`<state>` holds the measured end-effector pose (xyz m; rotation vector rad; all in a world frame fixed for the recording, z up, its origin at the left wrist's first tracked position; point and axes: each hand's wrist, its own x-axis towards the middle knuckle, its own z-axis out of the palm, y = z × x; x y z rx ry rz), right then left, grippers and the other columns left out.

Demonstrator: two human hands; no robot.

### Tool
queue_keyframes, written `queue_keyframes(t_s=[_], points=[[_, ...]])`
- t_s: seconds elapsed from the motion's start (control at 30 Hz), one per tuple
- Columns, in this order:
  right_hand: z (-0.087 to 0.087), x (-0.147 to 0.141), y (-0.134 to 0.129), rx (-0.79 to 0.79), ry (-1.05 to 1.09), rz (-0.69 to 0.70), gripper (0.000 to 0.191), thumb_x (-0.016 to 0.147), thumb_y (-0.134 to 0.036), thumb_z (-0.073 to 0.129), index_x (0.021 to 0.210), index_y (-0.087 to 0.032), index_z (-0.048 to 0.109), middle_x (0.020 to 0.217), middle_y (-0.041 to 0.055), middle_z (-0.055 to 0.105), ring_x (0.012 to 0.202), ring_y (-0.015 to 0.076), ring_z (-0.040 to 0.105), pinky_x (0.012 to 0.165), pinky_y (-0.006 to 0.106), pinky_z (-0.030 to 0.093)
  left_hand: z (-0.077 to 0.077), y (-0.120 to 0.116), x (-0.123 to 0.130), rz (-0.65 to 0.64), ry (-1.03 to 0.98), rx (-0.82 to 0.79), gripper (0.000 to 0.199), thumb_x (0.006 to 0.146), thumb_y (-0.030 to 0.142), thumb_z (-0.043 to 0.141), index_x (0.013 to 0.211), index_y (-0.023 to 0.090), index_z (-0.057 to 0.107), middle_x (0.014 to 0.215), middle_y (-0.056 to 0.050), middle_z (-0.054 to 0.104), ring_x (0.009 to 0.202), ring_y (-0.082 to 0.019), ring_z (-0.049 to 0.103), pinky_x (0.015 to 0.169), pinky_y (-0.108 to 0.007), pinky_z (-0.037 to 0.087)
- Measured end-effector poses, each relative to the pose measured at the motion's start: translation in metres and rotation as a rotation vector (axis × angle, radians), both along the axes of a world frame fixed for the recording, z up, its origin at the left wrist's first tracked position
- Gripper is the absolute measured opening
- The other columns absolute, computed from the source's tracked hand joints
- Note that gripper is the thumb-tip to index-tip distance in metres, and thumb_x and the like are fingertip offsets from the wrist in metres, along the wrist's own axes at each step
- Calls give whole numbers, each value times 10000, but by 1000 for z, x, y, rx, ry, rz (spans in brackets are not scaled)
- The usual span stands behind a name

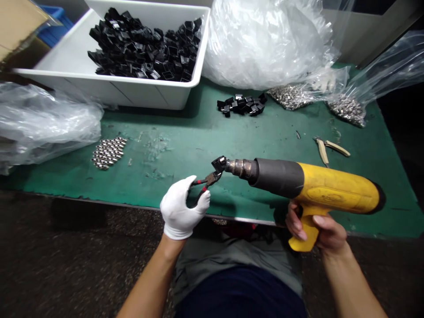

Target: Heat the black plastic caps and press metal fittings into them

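Note:
My left hand, in a white glove, is shut around the red-and-black handles of a pair of small pliers. Their jaws pinch a small black square plastic piece. My bare right hand grips the handle of a yellow heat gun from below. The gun's metal nozzle points left, its tip right next to the black piece. I cannot tell whether nozzle and piece touch.
A white tub of black square pieces stands at the back of the green-topped bench. A small heap of black pieces, loose silver metal parts, bagged silver parts, clear plastic bags and beige-handled pliers lie around.

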<state>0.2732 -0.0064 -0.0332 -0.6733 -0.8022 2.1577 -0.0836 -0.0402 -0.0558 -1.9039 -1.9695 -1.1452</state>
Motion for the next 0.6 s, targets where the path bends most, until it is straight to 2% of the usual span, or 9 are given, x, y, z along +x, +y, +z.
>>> queue_keyframes(t_s=[0.43,0.53,0.6], points=[[-4,0,-4,31,-29,-5,403,874,-417,619,1186,-162,632,807,68,608,546,156,545,507,290,395,-2,-1,0,20,-3,-24,466,820,409,739,1207,156,676,1086,-152,751,1010,-284,721,925,-388,563],[3,5,-8,51,-29,-82,409,856,-434,614,1175,-179,640,804,66,596,543,155,527,519,305,382,-1,-2,0,18,-2,-20,457,827,398,734,1208,152,676,1090,-156,748,1011,-285,720,920,-384,563],[16,16,-12,24,-70,-151,439,825,-494,642,1168,-220,637,812,58,584,566,162,523,547,324,397,1,-3,-1,3,-15,-8,442,837,386,723,1206,148,676,1092,-157,745,998,-281,720,904,-377,565]])
